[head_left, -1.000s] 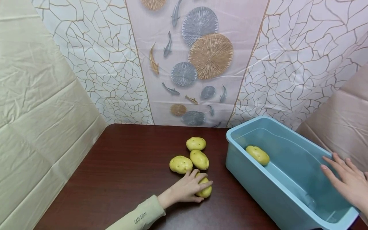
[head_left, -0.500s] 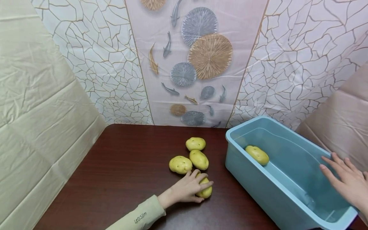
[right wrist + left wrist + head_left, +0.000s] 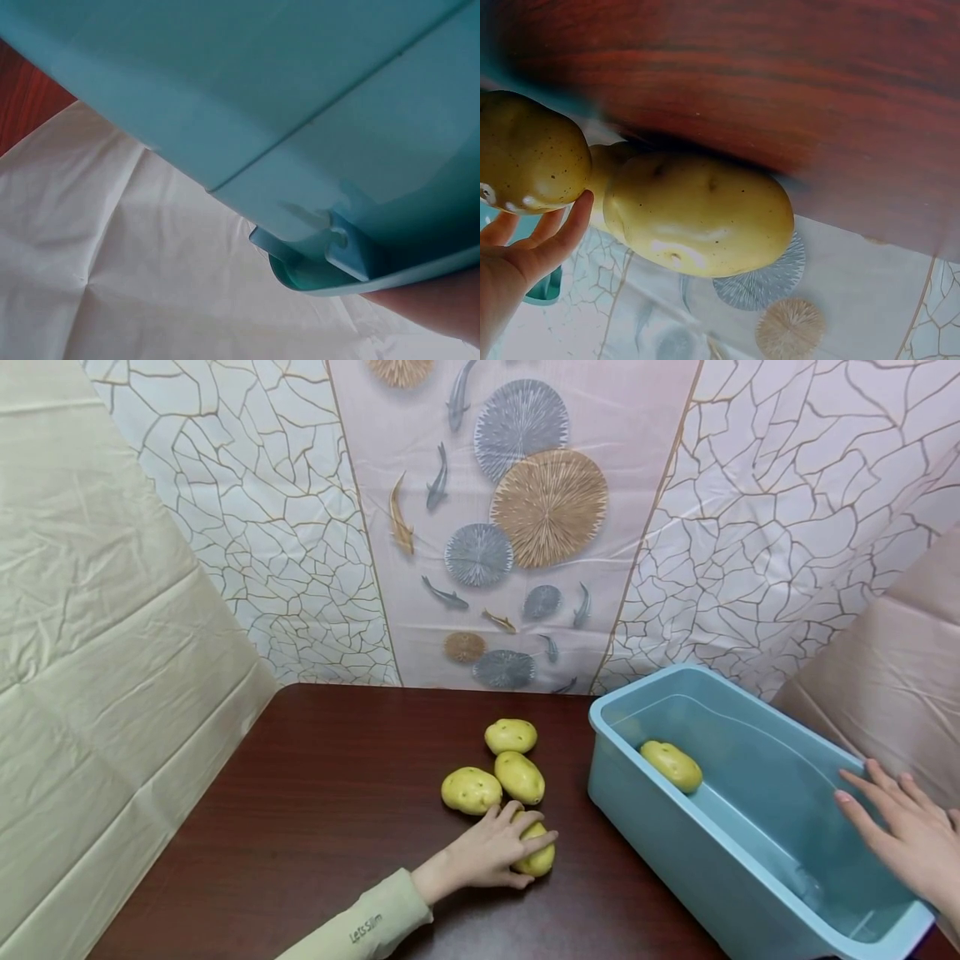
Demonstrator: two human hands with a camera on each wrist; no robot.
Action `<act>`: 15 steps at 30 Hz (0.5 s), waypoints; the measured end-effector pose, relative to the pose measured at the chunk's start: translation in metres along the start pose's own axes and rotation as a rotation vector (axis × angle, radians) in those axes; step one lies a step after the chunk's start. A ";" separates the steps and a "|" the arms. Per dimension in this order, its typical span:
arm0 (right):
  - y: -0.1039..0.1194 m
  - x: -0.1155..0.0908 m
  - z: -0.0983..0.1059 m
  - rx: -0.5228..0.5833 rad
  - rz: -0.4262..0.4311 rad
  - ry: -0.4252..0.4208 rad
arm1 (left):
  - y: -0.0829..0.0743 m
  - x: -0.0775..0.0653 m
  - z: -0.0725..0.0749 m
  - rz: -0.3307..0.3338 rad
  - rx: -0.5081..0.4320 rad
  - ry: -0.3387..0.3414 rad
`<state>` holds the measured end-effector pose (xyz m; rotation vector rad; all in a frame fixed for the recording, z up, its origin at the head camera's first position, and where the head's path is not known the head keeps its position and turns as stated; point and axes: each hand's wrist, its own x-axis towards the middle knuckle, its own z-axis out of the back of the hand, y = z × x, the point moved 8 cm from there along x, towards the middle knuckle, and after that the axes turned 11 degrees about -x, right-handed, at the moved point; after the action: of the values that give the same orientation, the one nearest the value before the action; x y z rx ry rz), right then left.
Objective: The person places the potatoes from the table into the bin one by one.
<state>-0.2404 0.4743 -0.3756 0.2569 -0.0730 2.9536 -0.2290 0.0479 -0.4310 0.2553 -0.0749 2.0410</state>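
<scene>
My left hand [image 3: 489, 850] lies over the nearest potato [image 3: 537, 853] on the table, fingers and thumb curved round it. In the left wrist view, fingertips touch this potato [image 3: 531, 154], and another potato [image 3: 701, 214] sits close by. Just beyond the hand are three more yellow potatoes: a left one [image 3: 471, 790], a middle one [image 3: 520, 777] and a far one [image 3: 511, 736]. My right hand [image 3: 903, 827], fingers spread and fairly straight, rests at the right rim of a blue plastic bin [image 3: 652, 827]. Inside the bin lies one potato [image 3: 672, 766].
The dark red-brown wooden table [image 3: 337, 777] carries everything. A patterned cloth [image 3: 547, 510] hangs along its back edge, with plain cloth [image 3: 112, 693] on the left side. The bin's tall wall stands between the potatoes and my right hand.
</scene>
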 end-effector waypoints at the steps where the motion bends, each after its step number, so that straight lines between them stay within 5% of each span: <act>1: 0.004 -0.002 0.005 0.004 0.005 0.010 | 0.000 0.000 0.000 -0.001 0.003 -0.004; 5: 0.009 -0.004 0.011 0.007 0.003 0.014 | 0.000 0.000 0.003 -0.003 0.016 -0.024; 15: -0.027 0.016 -0.030 -0.011 0.004 -0.016 | 0.000 0.003 0.016 -0.001 0.013 -0.055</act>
<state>-0.2557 0.5058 -0.4017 0.2793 -0.0919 2.9549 -0.2276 0.0483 -0.4152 0.3194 -0.0950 2.0344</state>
